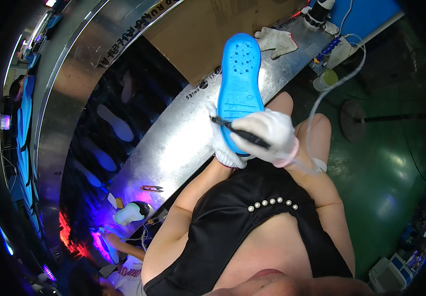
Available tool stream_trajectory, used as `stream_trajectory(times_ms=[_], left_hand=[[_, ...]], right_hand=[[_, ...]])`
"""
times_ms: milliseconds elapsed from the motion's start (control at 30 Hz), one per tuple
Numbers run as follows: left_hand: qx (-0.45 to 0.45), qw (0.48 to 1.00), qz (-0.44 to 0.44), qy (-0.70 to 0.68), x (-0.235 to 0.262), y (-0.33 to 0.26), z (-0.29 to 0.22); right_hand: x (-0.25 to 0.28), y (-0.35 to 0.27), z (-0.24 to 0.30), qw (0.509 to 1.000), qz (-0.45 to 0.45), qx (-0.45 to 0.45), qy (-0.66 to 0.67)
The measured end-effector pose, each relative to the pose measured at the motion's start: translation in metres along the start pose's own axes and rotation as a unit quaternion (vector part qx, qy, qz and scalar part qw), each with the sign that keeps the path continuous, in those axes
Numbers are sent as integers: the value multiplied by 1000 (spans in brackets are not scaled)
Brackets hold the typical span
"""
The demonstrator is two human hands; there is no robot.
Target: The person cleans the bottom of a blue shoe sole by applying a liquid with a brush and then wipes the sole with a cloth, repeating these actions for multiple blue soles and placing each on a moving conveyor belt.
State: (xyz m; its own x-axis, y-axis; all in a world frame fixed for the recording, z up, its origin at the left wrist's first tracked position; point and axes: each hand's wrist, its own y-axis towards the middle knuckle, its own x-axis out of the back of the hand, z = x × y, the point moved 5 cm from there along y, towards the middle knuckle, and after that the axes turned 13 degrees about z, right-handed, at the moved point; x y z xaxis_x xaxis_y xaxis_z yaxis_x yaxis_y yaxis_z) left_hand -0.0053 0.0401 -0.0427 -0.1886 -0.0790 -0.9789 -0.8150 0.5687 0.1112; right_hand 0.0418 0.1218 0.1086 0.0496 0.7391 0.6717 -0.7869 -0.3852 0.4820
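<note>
A blue shoe sole (241,84), with round holes at its far end, stands out over the near edge of the metal bench. My left hand (225,153), in a white glove, grips it from the left and beneath at the near end; part of that hand is hidden by the sole. Across the sole's near part, my right hand (271,129), gloved too and slightly blurred, is closed around a black pen-shaped tool (249,137). The tool's tip (215,119) points left, by the sole's left edge and my left fingers. Contact there is hard to make out.
A loose white glove (277,41) lies beyond the sole, beside a cardboard sheet (193,34). Red-handled snips (152,188) rest on the metal bench (158,143). Several soles (116,122) lie on the dark belt. A pale hose (316,106) hangs at right; another person's arm (126,247) is lower left.
</note>
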Motion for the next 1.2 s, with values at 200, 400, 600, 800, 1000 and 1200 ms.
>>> stream_trajectory(times_ms=[200, 400, 600, 800, 1000, 1200], left_hand=[[43, 995, 70, -50, -26, 0, -2], [65, 981, 161, -80, -47, 0, -9], [25, 996, 90, -6, -35, 6, -11], [48, 993, 98, -54, -49, 0, -1], [89, 991, 79, -56, -24, 7, -10], [140, 972, 189, 14, -56, 12, -30]], right_hand=[[-2, -14, -8, 992, -60, 46, -101], [14, -12, -16, 984, -65, -113, 123], [-12, -13, 20, 988, -11, 61, -140], [17, -3, -12, 987, -90, 60, -119], [15, -14, 15, 989, 8, 19, 149], [-3, -29, 26, 998, -31, 22, -58]])
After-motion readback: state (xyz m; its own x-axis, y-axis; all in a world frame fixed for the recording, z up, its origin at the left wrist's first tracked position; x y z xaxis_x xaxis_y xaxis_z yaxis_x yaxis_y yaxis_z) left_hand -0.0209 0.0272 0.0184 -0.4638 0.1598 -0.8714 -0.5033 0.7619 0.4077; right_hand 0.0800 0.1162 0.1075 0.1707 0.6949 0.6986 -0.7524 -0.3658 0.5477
